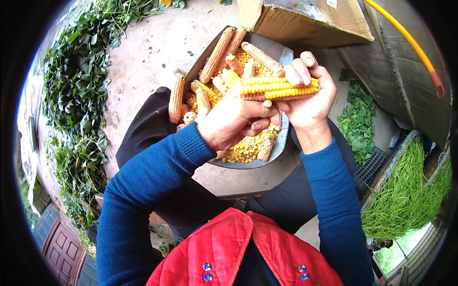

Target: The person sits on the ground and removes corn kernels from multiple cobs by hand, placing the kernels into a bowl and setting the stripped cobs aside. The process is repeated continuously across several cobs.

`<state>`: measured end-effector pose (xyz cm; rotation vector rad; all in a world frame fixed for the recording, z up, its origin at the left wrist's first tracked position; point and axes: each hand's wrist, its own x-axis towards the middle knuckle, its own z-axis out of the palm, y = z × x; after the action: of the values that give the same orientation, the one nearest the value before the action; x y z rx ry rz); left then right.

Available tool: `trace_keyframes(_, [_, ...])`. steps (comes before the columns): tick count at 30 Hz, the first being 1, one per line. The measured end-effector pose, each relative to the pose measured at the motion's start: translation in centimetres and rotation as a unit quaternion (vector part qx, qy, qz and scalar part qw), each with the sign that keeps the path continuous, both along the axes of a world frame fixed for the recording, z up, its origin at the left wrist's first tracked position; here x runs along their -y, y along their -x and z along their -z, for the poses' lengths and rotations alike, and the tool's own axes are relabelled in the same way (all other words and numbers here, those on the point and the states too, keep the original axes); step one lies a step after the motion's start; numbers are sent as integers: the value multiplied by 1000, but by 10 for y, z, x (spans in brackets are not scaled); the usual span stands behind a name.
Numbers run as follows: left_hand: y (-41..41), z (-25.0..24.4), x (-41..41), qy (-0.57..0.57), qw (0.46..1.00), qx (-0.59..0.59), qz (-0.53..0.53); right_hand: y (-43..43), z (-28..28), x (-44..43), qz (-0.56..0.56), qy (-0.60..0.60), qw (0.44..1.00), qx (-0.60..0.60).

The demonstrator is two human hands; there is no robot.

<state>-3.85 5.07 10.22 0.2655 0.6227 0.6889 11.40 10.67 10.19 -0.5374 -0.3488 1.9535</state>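
An ear of yellow corn (282, 87), with some rows of kernels gone along its lower side, lies across both hands above a metal scoop-shaped container (286, 57). My right hand (311, 85) grips its right end, fingers over the top. At the ear's left part is my left hand (247, 116), its thumb against the lower side and its fingers curled below; whether it grips the ear is hard to tell. A loose kernel (267, 103) shows by the left hand. Inside the container are loose corn kernels (247, 148) and several bare corncobs (217, 55).
A cardboard box (304, 26) stands behind the container. Leafy green vines (78, 78) lie along the left on the concrete floor (143, 53). To the right are green leaves (357, 125), a black plastic crate (372, 166), a basket of thin green stems (400, 196) and a yellow-orange pipe (404, 34).
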Motion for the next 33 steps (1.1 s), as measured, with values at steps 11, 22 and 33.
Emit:
trace_keyframes(11, [-6, 9, 2, 70, 986, 150, -30, 6, 7, 9, -28, -29, 999, -6])
trace_keyframes(22, [-5, 11, -1, 38, 977, 208, -25, 11, 1, 16, -46, -33, 995, 87])
trace_keyframes(33, [-6, 9, 1, 63, 992, 113, -5, 16, 4, 18, -63, -40, 993, 90])
